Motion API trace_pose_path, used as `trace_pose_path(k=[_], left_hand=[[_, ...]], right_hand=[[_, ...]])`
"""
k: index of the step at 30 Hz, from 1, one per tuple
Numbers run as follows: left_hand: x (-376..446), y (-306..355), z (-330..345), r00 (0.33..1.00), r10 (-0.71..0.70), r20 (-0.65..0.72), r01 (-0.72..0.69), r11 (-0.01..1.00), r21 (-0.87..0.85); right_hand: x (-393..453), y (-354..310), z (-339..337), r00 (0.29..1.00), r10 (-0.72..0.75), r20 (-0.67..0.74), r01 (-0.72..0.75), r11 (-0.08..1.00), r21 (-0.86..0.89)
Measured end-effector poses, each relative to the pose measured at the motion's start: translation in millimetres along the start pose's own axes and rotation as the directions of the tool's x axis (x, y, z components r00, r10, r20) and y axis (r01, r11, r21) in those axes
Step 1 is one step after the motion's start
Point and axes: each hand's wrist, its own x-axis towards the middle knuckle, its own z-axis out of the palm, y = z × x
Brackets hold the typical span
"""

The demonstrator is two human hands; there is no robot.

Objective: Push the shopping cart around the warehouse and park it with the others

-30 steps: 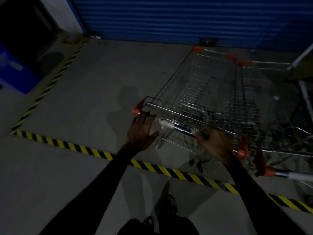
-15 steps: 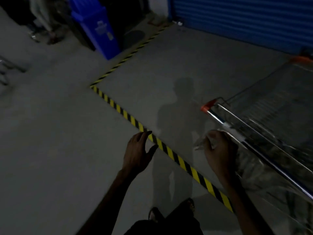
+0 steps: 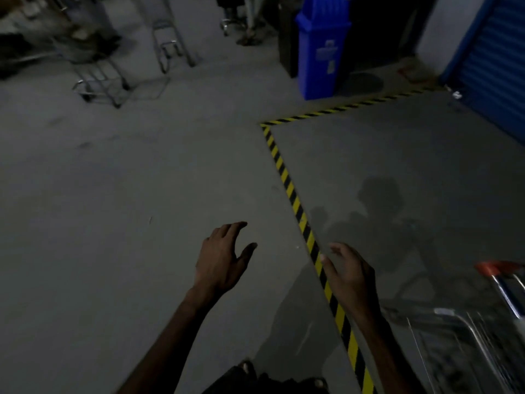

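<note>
On the concrete floor (image 3: 142, 194), yellow-black tape (image 3: 295, 204) marks a corner. A blue bin (image 3: 322, 46) stands beyond it, blurred metal frames (image 3: 99, 81) far left. The cart (image 3: 483, 322), wire with a red corner cap, sits at lower right inside the tape. Left hand (image 3: 221, 263) and right hand (image 3: 349, 277) hang free, fingers relaxed, grasping nothing.

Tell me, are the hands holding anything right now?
No, nothing is held. The left hand and the right hand both hang over the floor with loose fingers, and the shopping cart stands apart at the right, untouched.
</note>
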Motion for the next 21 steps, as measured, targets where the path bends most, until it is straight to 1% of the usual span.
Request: trace_pose_path(k=[4, 9, 11, 16, 21], left_hand=[[-15, -45, -25, 0.995, -0.099, -0.026, 0.099, 0.995, -0.004], [-45, -108, -44, 0.983, -0.180, -0.034, 0.180, 0.984, -0.003], [-57, -131, -50, 0.977, -0.214, -0.027, 0.213, 0.977, -0.011], [-74, -180, -65, 0.951, -0.304, -0.063, 0.298, 0.950, -0.090], [-55, -213, -80, 0.902, -0.405, -0.151, 0.373, 0.905, -0.206]], right_hand=[[13, -39, 31, 0.991, -0.055, 0.118, 0.063, 0.996, -0.063], [11, -82, 82, 0.969, -0.105, 0.224, 0.113, 0.993, -0.023], [8, -97, 105, 0.959, -0.096, 0.268, 0.099, 0.995, 0.000], [7, -135, 154, 0.937, -0.102, 0.335, 0.083, 0.994, 0.069], [34, -166, 189, 0.903, -0.133, 0.408, 0.079, 0.986, 0.147]])
